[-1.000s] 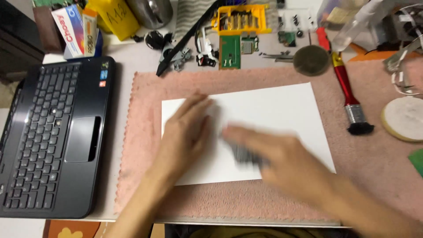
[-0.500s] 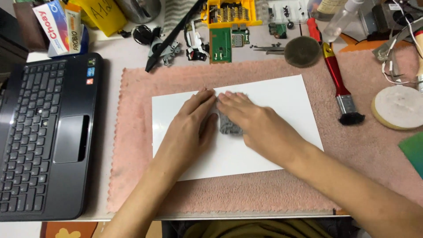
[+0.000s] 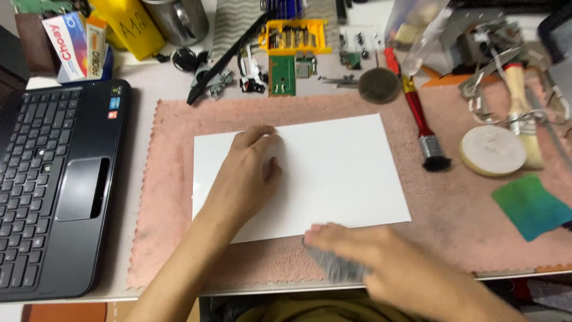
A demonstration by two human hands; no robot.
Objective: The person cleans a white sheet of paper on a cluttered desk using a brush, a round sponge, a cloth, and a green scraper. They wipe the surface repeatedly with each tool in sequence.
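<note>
The pink towel mat (image 3: 465,214) is lying across the desk and is carrying a white sheet-like panel (image 3: 333,173), which is sitting flat near its middle; the left hand (image 3: 241,182) is pressing down on the panel's left part with the fingers spread flat and gripping nothing, while the right hand (image 3: 381,262) is curling closed around a small grey cloth pad (image 3: 333,267) just at the panel's near edge, partly over the mat and close to the desk edge. The right hand is showing motion blur, so a quick stroke could be dragging the pad off the panel and onto the fuzzy towel, picking up lint; if the left hand's pressure is easing, the smooth panel could be sliding or skewing on the mat. The black laptop (image 3: 53,185) is lying open just beside the mat's left edge, so a wide sweep by the left forearm could be knocking it. The red-handled brush (image 3: 420,122) and the round white disc (image 3: 492,150) are resting near the panel's right side and could be getting swept aside. As for containers, the yellow compartment tray (image 3: 295,36) at the back is holding what seem to be small metal parts, too small to tell apart; the metal cup (image 3: 179,21) is showing no visible contents.
</note>
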